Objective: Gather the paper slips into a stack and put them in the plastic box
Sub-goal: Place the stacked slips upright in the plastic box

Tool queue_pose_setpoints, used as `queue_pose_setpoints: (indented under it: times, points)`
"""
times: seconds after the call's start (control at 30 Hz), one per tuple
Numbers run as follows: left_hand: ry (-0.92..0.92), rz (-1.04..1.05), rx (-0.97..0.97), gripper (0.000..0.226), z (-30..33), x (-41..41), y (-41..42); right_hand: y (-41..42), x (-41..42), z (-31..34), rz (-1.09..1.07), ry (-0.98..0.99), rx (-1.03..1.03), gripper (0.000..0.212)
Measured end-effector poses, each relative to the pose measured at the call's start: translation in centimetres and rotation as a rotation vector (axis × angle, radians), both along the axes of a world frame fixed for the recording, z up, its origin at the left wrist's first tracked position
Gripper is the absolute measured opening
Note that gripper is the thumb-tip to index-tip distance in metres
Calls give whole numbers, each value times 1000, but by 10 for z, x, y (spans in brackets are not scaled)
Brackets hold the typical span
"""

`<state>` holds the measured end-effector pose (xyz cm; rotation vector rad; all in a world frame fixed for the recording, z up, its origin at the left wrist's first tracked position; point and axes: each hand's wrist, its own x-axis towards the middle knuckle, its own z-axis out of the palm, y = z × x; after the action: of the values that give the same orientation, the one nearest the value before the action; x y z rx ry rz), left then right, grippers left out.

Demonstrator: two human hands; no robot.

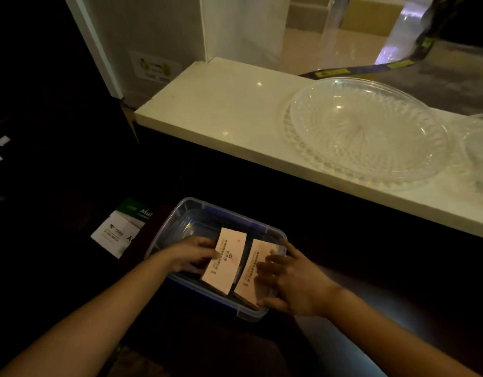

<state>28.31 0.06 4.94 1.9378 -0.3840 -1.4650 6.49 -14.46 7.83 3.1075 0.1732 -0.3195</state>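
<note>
Slips are being lowered into the box, one stack grasped by each hand's fingers; next, release flat inside.

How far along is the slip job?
Done: slips are gathered into two stacks, both already over the plastic box. In hand: left hand holds the left stack, right hand holds the right stack, tilted inside the box. Left: lay them down and let go. Stray slips elsewhere can't be ruled out.
</note>
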Motion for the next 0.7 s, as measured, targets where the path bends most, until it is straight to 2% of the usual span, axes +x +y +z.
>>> queue_pose_setpoints:
  times: [0.13,0.37,0.47,0.7]
  points:
    - [8,-38,-10,15,-2,0,0,0,1,2,-9,14,15,66]
    - [-169,-132,9,20,-6,-11,-10,-2,1,4,-21,42,56,65]
    - [-248,-212,24,28,-4,-14,-15,-4,-1,2,-29,35,72,63]
    - [-298,-260,29,29,-7,-15,-14,-2,0,0,-34,3,76,61]
